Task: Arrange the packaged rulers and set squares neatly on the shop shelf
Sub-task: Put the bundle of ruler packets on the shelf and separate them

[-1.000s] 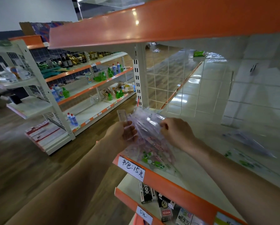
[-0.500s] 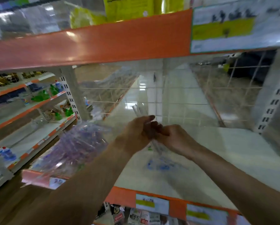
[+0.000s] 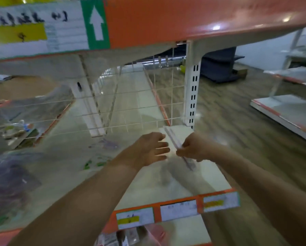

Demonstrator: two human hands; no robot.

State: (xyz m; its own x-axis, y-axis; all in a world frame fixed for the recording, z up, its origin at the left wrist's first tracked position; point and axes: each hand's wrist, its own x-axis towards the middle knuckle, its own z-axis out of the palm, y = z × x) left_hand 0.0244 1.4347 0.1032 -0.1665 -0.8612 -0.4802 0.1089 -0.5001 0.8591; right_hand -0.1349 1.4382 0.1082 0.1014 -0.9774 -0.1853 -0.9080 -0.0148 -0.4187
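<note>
Pinched tight in the right hand [image 3: 194, 150] is a thin pack of rulers [image 3: 171, 137]. The fingers and thumb curl round its near end. We see the pack from its edge, so it looks like a long flat strip. It is tilted, and its far end points up and away toward the white post [image 3: 193, 86] at the right end of the shelf [image 3: 193, 181]. I think the pack is up in the air over the shelf and not lying on it. The picture is blurry, so I cannot be sure its low end is off the shelf.

The left hand [image 3: 148, 151] is open, with its fingers straight and a bit spread. It sits just beside the pack, and I cannot tell if the fingertips touch it.

Other packs [image 3: 102, 144] lie on the shelf further left, near the wire grid [image 3: 131, 110]. They are too blurry to make out. Price labels [image 3: 178, 210] sit on the orange front edge.

The pack is probably very light. The rulers inside should be stiff, but the clear wrap looks shiny and could be slippery. Held by one end only, it may tip or slide out. It would be safer to hold it near the middle, by its two long edges, with the open hand helping from the other side. Then it could go down flat and straight, lined up with the front edge of the shelf
</note>
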